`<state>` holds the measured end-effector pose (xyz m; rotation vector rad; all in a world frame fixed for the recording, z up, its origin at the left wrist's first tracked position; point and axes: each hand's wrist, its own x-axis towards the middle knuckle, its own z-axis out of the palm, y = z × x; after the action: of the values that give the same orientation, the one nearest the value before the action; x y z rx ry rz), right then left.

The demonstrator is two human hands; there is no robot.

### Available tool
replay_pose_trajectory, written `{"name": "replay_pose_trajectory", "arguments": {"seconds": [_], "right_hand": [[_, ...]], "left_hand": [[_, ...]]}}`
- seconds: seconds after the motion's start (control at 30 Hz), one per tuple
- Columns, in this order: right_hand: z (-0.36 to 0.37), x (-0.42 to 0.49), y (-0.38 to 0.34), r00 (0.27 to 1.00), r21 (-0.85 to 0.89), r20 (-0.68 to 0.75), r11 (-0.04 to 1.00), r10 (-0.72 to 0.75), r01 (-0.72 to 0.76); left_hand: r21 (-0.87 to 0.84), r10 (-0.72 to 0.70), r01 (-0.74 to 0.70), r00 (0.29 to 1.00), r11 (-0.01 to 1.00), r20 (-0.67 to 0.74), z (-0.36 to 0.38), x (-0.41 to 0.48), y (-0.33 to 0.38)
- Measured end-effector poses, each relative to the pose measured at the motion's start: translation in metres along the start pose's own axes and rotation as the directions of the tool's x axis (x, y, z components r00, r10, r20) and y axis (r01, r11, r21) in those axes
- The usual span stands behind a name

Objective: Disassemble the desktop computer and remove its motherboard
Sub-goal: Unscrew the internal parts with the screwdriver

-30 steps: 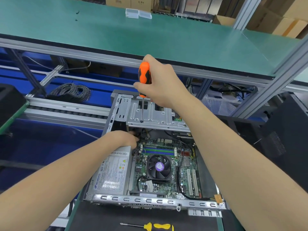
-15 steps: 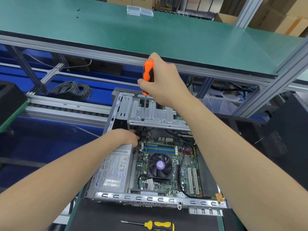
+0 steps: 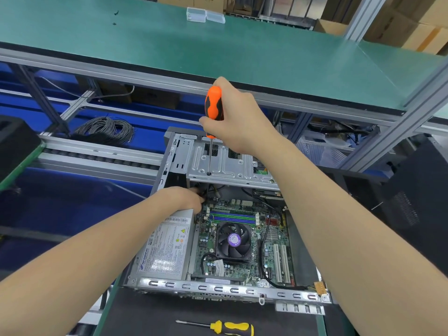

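Right grip [image 3: 238, 117] clasps the orange screwdriver [image 3: 213, 105] — tip on the drive cage [image 3: 228, 166]; left grip [image 3: 186, 196] beneath it, fingers hidden — cannot tell.

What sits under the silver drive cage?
Black and yellow cables hang beneath the silver metal drive cage, where the left hand reaches; its fingertips and anything deeper are hidden.

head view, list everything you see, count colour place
computer case: 1, silver, on black mat
drive cage: 1, silver, case's far end
motherboard: 1, green, inside case
power supply: 1, silver, left in case
orange screwdriver: 1, orange-black, tip on drive cage
yellow screwdriver: 1, yellow-black, on mat
cable coil: 1, grey, far left
clear boxes: 2, transparent, green shelf
left hand: 1, reaching under drive cage
right hand: 1, gripping orange screwdriver
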<state>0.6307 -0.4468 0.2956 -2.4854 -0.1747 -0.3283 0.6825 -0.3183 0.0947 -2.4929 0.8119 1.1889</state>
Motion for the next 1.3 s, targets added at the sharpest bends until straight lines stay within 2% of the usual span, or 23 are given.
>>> {"name": "replay_pose_trajectory", "arguments": {"seconds": [0.13, 0.4, 0.47, 0.6, 0.67, 0.73, 0.8, 0.83, 0.87, 0.93, 0.97, 1.0, 1.07, 1.1, 1.13, 1.2, 1.3], "right_hand": [[-0.007, 0.002, 0.000, 0.997, -0.043, 0.071, 0.999, -0.029, 0.033], [0.001, -0.001, 0.003, 0.999, -0.021, -0.034, 0.999, 0.025, -0.026], [-0.005, 0.002, 0.002, 1.000, -0.033, 0.022, 0.999, 0.019, -0.018], [-0.018, 0.006, 0.004, 0.987, -0.046, 0.156, 0.998, 0.045, -0.038], [-0.019, 0.006, 0.006, 0.984, -0.014, 0.175, 0.999, 0.043, -0.041], [-0.019, 0.005, 0.007, 0.985, -0.009, 0.171, 1.000, 0.018, -0.016], [-0.018, 0.005, 0.006, 0.986, -0.011, 0.168, 1.000, 0.001, 0.000], [-0.018, 0.005, 0.005, 0.986, -0.008, 0.168, 1.000, -0.003, 0.004], [-0.017, 0.006, 0.003, 0.986, -0.008, 0.167, 1.000, -0.004, 0.006], [-0.016, 0.009, 0.001, 0.986, -0.018, 0.169, 1.000, 0.007, -0.004], [-0.015, 0.009, 0.000, 0.986, -0.018, 0.168, 1.000, 0.022, -0.019], [-0.015, 0.010, 0.000, 0.986, -0.006, 0.165, 0.999, 0.041, -0.041], [-0.013, 0.009, 0.000, 0.984, 0.037, 0.163, 0.996, 0.078, -0.085], [-0.013, 0.008, 0.000, 0.983, 0.052, 0.159, 0.994, 0.091, -0.100], [-0.011, 0.007, 0.000, 0.983, 0.057, 0.153, 0.992, 0.099, -0.109], [-0.010, 0.005, -0.004, 0.983, 0.045, 0.143, 0.992, 0.114, -0.121], [-0.014, 0.003, -0.014, 0.980, -0.078, 0.140, 0.988, 0.145, -0.135]], "left_hand": [[0.002, 0.002, -0.002, 1.000, 1.000, -0.005, 0.000, 0.000, 0.000], [-0.025, 0.005, -0.005, 1.000, 1.000, -0.009, -0.001, -0.010, 0.001], [-0.054, 0.015, -0.018, 0.999, 0.998, -0.048, -0.004, -0.017, 0.000], [-0.158, 0.095, -0.129, 0.973, 0.979, -0.210, -0.017, -0.050, -0.001], [-0.239, 0.167, -0.209, 0.969, 0.948, -0.182, -0.024, -0.076, -0.004], [-0.392, 0.284, -0.311, 0.950, 0.866, -0.128, -0.034, -0.108, -0.013], [-0.569, 0.347, -0.440, 0.898, 0.695, -0.271, -0.048, -0.138, -0.026], [-0.612, 0.302, -0.502, 0.863, 0.612, -0.405, -0.056, -0.150, -0.031], [-0.597, 0.200, -0.548, 0.812, 0.587, -0.548, -0.064, -0.158, -0.036], [-0.464, 0.027, -0.539, 0.672, 0.703, -0.740, -0.078, -0.162, -0.039], [-0.430, -0.002, -0.516, 0.639, 0.741, -0.770, -0.081, -0.159, -0.037], [-0.449, -0.005, -0.526, 0.645, 0.722, -0.764, -0.081, -0.153, -0.034], [-0.568, 0.041, -0.646, 0.678, 0.510, -0.734, -0.072, -0.137, -0.028], [-0.606, 0.080, -0.698, 0.678, 0.381, -0.731, -0.066, -0.128, -0.026], [-0.593, 0.119, -0.740, 0.652, 0.318, -0.749, -0.060, -0.119, -0.023], [-0.530, 0.136, -0.798, 0.581, 0.286, -0.802, -0.050, -0.103, -0.018], [-0.520, 0.054, -0.827, 0.541, 0.213, -0.839, -0.044, -0.089, -0.010]]}}
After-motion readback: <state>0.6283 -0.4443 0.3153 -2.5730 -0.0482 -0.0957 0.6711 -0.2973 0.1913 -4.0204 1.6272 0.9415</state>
